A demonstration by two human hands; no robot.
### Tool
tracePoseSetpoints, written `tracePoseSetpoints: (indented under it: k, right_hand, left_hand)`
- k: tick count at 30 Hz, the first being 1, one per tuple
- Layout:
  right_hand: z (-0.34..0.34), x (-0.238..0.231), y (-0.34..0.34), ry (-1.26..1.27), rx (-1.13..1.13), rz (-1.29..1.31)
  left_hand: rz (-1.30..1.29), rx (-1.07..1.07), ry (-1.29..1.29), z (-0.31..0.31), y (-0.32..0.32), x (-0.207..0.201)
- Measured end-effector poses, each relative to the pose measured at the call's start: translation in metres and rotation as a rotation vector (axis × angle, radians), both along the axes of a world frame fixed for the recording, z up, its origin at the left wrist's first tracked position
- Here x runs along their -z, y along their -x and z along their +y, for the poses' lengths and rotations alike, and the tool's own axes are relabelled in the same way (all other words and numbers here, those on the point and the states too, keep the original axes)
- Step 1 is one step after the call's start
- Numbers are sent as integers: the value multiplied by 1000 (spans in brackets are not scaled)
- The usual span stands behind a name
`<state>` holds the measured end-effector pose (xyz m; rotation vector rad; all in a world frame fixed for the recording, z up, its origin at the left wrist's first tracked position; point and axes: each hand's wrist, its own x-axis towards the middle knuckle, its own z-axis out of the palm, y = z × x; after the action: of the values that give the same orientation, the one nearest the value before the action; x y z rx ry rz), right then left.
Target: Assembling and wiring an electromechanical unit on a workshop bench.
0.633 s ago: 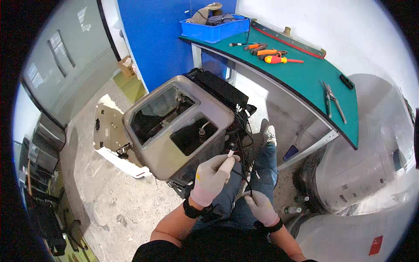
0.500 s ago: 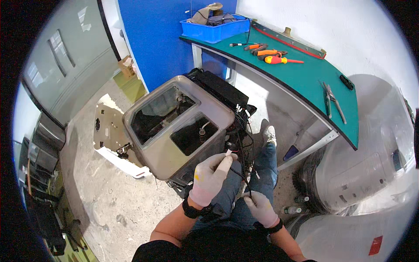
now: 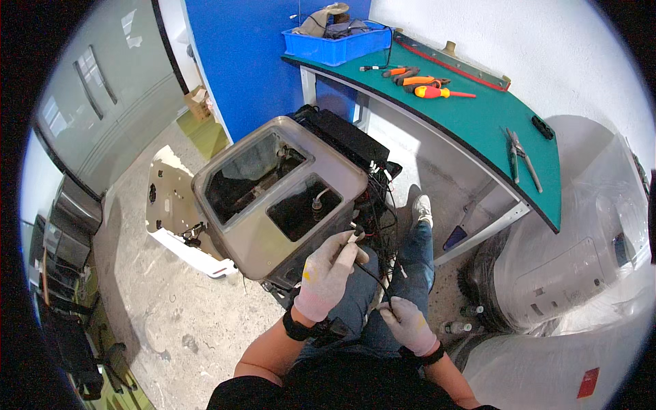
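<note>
My left hand (image 3: pixel 326 277), in a pale work glove, pinches a black cable (image 3: pixel 371 275) close to its end, where a small white piece, perhaps a tag or plug, shows between thumb and forefinger. The cable runs down to my right hand (image 3: pixel 410 329), also gloved, whose thumb and fingers close on it above my right thigh. Just beyond my hands stands a grey-beige machine housing (image 3: pixel 256 249) with two openings in its top. A bundle of black wires with white connectors (image 3: pixel 383 198) hangs along its right side.
A green-topped table (image 3: pixel 471 123) carries a blue bin (image 3: pixel 335 46), orange-handled pliers (image 3: pixel 418 82), a red-and-yellow screwdriver (image 3: pixel 437 92) and metal snips (image 3: pixel 523 157). Plastic-wrapped units (image 3: pixel 553 280) stand at the right. A pale shell panel (image 3: pixel 171 205) lies on the floor left of the housing.
The cable end in my left hand has turned and now points upward, with its black part showing above the fingers. My right hand has hardly moved.
</note>
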<state>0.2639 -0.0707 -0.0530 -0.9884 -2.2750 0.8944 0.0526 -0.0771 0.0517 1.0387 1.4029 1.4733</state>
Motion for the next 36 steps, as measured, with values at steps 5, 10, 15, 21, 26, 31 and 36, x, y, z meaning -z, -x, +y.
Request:
tracePoseSetpoints:
  k: [5,10,15,21,26,31,36]
  right_hand:
    - [1,1,-1,-19,-22,-26]
    - [-1,0,-2,-8,-24,-8]
    - [-2,1,0,-61,-23,61]
    - [-6,-1,-2,-91,6,3]
    - [-5,-3,-2,-78,-43,19]
    - [-4,0,-2,-29,-54,16]
    - [-6,-2,-1,-66,-43,27]
  left_hand:
    - [-35,75,-16,-1,2,8]
    - [-109,123,-32,-3,1,6]
    - [-200,184,-55,-3,2,10]
    - [-509,257,-33,-4,1,13]
    - [-645,345,-21,-6,2,10]
    - [-712,374,3,-9,1,9]
    - [-693,354,51,-13,0,3]
